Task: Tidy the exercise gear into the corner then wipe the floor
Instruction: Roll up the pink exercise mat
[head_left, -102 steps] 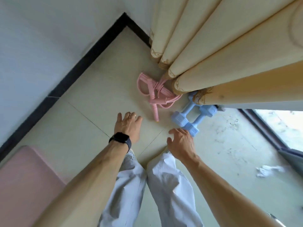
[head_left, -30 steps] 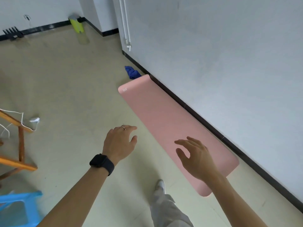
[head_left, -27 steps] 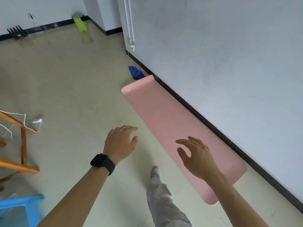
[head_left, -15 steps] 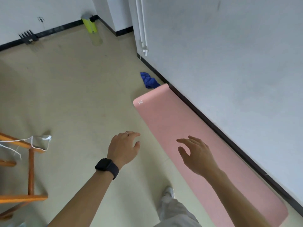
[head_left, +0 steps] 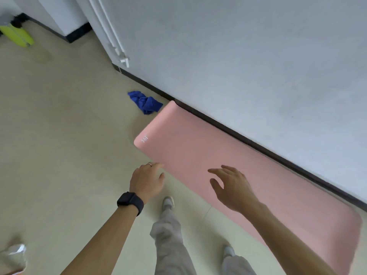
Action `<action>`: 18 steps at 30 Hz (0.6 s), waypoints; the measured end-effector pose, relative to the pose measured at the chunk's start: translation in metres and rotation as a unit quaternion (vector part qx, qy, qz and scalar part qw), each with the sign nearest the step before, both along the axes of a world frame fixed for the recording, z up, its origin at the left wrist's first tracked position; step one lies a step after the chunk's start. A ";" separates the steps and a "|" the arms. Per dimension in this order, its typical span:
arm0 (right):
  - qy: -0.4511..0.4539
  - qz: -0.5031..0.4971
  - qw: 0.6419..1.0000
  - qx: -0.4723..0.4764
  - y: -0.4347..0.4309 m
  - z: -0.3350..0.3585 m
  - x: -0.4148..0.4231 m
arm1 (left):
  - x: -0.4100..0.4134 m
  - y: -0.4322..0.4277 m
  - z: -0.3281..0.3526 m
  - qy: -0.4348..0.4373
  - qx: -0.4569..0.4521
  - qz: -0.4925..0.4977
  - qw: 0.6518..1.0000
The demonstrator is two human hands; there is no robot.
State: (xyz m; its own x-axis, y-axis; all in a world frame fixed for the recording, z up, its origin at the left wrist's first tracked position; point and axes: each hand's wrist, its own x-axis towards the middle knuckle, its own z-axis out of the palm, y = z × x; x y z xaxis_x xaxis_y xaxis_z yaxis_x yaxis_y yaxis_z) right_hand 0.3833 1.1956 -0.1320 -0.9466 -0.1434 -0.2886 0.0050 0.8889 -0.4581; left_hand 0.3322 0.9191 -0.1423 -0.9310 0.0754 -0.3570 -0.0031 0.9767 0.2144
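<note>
A pink exercise mat (head_left: 198, 147) lies flat on the floor along the wall's black skirting, its short end with a small white logo nearest the middle of the view. A crumpled blue cloth (head_left: 146, 103) lies on the floor just beyond that end. My left hand (head_left: 147, 180), with a black watch and a ring, hovers beside the mat's near edge, fingers relaxed and holding nothing. My right hand (head_left: 231, 187) hovers above the mat, fingers spread and loosely bent, also holding nothing.
A yellow-green bottle (head_left: 16, 35) lies at the far left by the skirting. White pipes (head_left: 111, 32) run down the wall corner. A crumpled plastic bag (head_left: 14, 255) sits at the lower left. My legs and shoes (head_left: 167, 202) stand on the beige floor beside the mat.
I turned away from the corner with the pink pedal puller and blue dumbbells and walked along the mat toward its far end. Both hands stayed out in front, holding nothing.
</note>
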 end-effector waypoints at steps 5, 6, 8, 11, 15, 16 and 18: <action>-0.053 -0.095 0.994 -0.003 -0.035 -0.089 -0.067 | -0.109 -0.017 -0.097 -0.033 -0.007 -0.080 0.996; -0.059 -0.106 0.993 -0.005 -0.042 -0.111 -0.080 | -0.127 -0.019 -0.118 -0.035 -0.011 -0.095 0.995; -0.071 -0.113 0.991 -0.008 -0.055 -0.160 -0.106 | -0.159 -0.023 -0.166 -0.040 -0.016 -0.117 0.992; -0.081 -0.108 0.991 -0.013 -0.073 -0.248 -0.142 | -0.201 -0.030 -0.251 -0.037 -0.032 -0.123 0.991; -0.098 -0.074 0.992 -0.012 -0.096 -0.378 -0.182 | -0.243 -0.049 -0.378 -0.033 -0.046 -0.112 0.992; -0.103 -0.064 0.993 -0.009 -0.101 -0.410 -0.192 | -0.251 -0.056 -0.409 -0.034 -0.055 -0.115 0.991; -0.107 -0.046 0.993 -0.001 -0.112 -0.471 -0.212 | -0.269 -0.072 -0.469 -0.037 -0.078 -0.123 0.989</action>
State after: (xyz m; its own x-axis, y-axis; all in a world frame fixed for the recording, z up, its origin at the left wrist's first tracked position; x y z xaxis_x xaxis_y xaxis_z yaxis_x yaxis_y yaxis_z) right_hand 0.1710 1.0839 -0.6031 -0.8726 -0.0606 -0.4847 0.1832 0.8793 -0.4397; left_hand 0.0633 0.8476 -0.6109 -0.8624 0.2354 -0.4481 0.2296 0.9709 0.0683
